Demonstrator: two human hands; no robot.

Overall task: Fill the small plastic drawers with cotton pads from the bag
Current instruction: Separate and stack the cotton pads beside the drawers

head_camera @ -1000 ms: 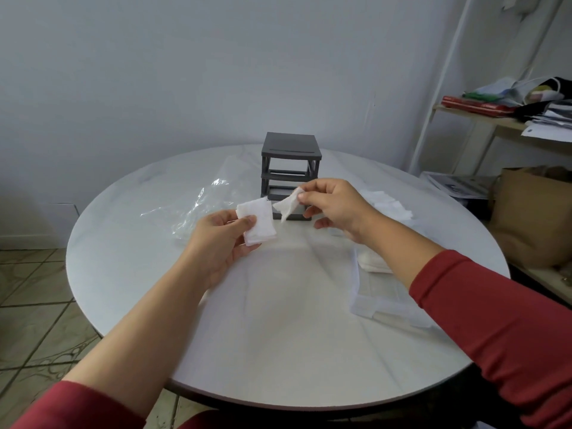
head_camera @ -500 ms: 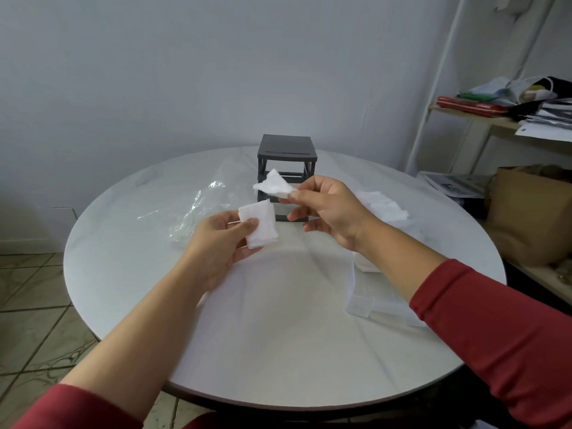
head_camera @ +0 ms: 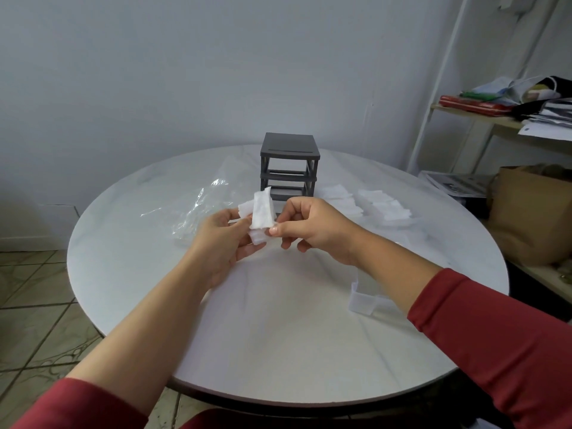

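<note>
Both hands meet above the round table. The left hand grips a small stack of cotton pads between thumb and fingers, and the right hand pinches the front pad of that stack near its lower edge with thumb and forefinger. The stack is held just in front of the dark grey drawer frame, clear of the tabletop.

More loose pads lie spread on the table to the right of the frame, and the clear plastic bag lies crumpled to its left. A clear plastic drawer sits by the right forearm, partly hidden.

The pads look very light, soft and limp. Held by a corner, one would likely flop or fold, and the fuzzy faces probably cling to each other. A flat pinch across both faces near the middle should keep a stack square, and a gentle squeeze should be enough.
</note>
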